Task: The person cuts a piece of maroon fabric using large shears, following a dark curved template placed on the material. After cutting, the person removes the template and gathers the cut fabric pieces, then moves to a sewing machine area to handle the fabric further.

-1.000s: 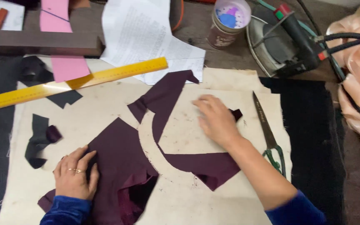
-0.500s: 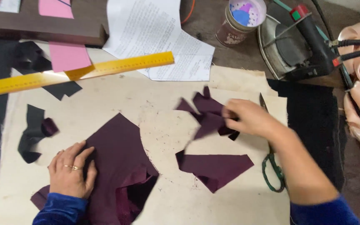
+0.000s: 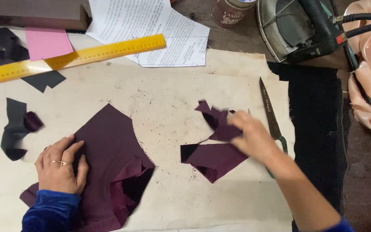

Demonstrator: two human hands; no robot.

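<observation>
Right hand (image 3: 254, 139) has dragged the maroon offcut (image 3: 215, 148) nearer and rightward, bunching it beside the scissors (image 3: 272, 118). Step looks like clearing trimmings; it grips the scrap, left hand (image 3: 61, 165) lies flat, unclenched, on the cut maroon panel (image 3: 112, 159) near-left. Next move probably needs a lift clear of the blades.

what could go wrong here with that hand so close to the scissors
The right hand, bunching a maroon scrap, sits right beside the scissors; a careless sweep might catch the blades or knock them off. Pulling the scrap could also drag the cut piece under it out of place.
</observation>
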